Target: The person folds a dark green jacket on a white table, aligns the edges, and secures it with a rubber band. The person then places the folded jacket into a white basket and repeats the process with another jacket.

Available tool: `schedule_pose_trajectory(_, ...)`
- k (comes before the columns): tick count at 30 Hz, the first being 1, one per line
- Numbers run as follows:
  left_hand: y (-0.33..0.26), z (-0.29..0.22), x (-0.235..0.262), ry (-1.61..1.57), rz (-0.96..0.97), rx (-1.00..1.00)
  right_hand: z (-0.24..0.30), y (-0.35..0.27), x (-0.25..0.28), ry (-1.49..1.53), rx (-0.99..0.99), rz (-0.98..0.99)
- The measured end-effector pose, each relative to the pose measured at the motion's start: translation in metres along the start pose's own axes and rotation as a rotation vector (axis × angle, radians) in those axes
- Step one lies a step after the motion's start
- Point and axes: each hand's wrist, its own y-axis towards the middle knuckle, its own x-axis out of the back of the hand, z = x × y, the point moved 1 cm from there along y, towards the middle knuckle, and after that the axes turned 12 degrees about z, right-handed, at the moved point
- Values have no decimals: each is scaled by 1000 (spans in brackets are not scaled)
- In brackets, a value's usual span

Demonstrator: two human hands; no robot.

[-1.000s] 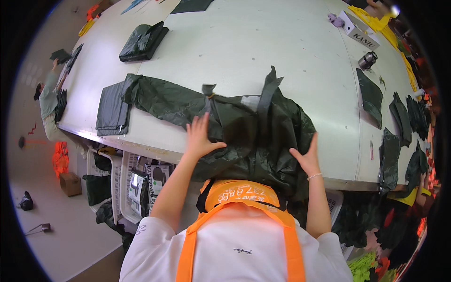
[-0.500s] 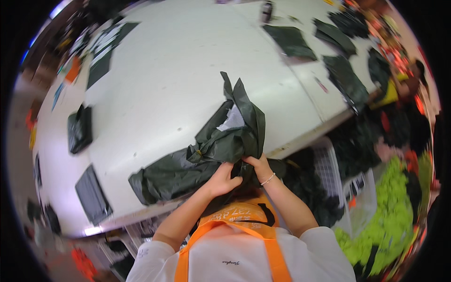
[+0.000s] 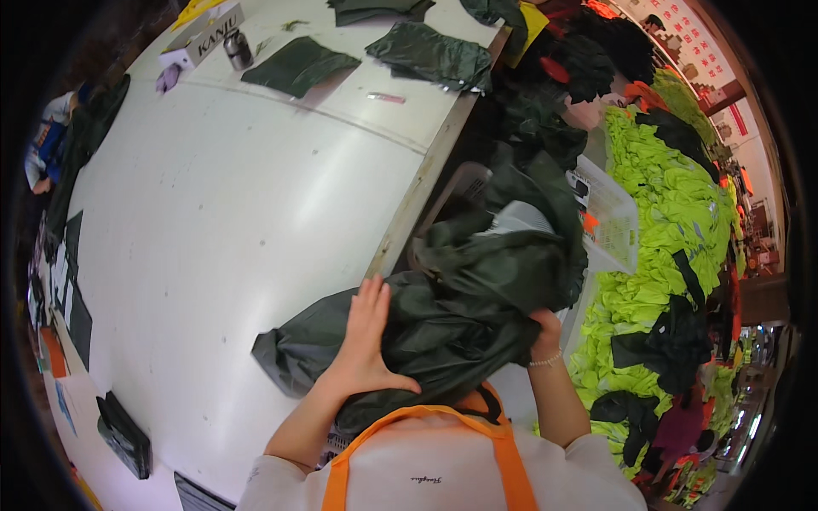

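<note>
A bundled dark green garment hangs over the near edge of the white table, partly off it toward the right. My left hand lies flat on the garment's left part with fingers spread. My right hand grips the bundle from below on its right side, a thin bracelet on the wrist. My orange apron straps show at the bottom.
Flat dark green pieces lie at the table's far end beside a small white box and a dark canister. A white basket and heaps of bright yellow-green garments lie right of the table. A folded dark pack sits bottom left.
The view has swung toward the right. The garment has been gathered up and pulled off the table edge to the right, with both hands staying on it.
</note>
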Motion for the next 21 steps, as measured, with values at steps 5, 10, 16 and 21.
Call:
schedule_pose_trajectory(5,97,1,-76,-90,444,-187,32,4,11,213,229,180)
schedule_pose_trajectory(10,171,28,-190,-478,598,-270,78,49,57,469,229,324)
schedule_pose_trajectory(16,240,106,-225,-125,244,-120,156,80,71,-981,257,-70)
schedule_pose_trajectory(21,299,79,-173,-136,274,396,109,56,140,-1122,84,-66)
